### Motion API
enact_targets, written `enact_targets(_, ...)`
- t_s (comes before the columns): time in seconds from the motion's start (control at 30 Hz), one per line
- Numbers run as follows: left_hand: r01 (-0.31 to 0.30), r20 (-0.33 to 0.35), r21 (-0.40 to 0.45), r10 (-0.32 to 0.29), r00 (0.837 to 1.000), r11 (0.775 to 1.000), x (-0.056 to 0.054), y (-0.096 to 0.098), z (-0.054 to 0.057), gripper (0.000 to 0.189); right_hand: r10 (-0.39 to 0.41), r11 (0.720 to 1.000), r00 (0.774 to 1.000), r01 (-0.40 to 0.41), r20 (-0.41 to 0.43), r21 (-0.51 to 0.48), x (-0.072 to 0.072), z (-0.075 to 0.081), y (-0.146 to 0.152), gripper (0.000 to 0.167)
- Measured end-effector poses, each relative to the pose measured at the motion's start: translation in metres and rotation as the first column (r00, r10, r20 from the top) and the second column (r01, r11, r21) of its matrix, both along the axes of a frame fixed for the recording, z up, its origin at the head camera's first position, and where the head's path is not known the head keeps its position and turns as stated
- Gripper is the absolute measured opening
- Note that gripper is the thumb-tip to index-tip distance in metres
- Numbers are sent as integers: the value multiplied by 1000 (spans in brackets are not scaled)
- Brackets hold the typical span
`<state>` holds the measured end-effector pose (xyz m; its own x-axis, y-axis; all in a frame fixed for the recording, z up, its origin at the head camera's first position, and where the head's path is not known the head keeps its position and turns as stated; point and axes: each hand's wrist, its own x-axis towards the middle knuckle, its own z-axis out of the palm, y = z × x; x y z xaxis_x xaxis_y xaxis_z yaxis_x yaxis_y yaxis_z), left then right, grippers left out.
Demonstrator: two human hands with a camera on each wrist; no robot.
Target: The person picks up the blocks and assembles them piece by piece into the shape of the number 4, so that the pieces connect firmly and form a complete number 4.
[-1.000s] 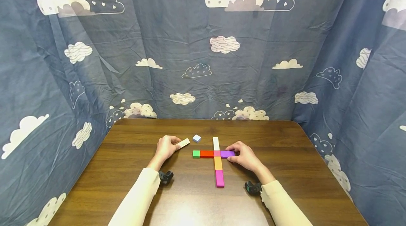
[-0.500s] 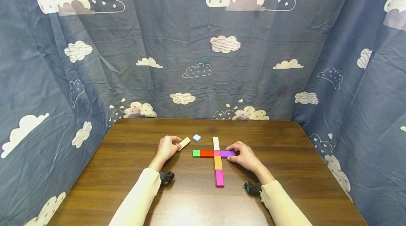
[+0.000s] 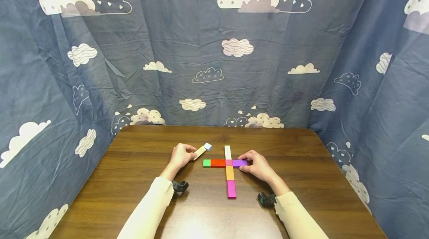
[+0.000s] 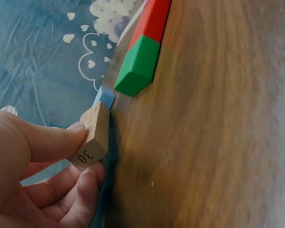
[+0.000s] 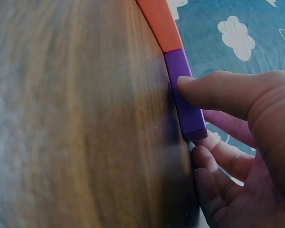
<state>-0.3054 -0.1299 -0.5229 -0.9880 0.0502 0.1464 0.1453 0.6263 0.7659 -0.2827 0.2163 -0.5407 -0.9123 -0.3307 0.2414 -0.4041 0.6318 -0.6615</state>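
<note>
My left hand (image 3: 181, 156) pinches a plain wooden block (image 4: 94, 130) with "30" printed on its end, thumb on one side and fingers on the other. The far end of that block meets a small light blue block (image 3: 208, 146). At the right arm of a cross of coloured blocks, my right hand (image 3: 258, 165) grips a purple block (image 5: 184, 95) between thumb and fingers. The cross also has a green block (image 3: 206, 163), a red block (image 3: 218, 163), a pink centre block (image 3: 229, 162), a white block (image 3: 228, 152), an orange block (image 3: 229, 173) and a magenta block (image 3: 231, 189).
Everything lies on a dark brown wooden table (image 3: 134, 194). Behind and at the sides hangs a blue curtain (image 3: 187, 26) with cloud prints. Black bands with wrist cameras sit at both wrists.
My left hand has moved right with the wooden block, turning it slightly, and its end now meets the light blue block. The right hand stays on the purple block.
</note>
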Motion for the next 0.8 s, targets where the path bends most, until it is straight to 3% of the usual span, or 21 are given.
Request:
enact_targets(0.3,-54,19,40,53,998,998,-8,20,-2,13,-9,1000,1000,9,1,-8,0,-2,-1,31)
enact_targets(0.57,-16,33,75,14,999,997,-14,35,-3,15,-11,1000,1000,11,3,-4,1,-1,-1,31)
enact_targets(0.8,-10,15,13,10,1000,1000,-13,35,-1,10,-4,1000,1000,4,-5,1,1,-1,0,31)
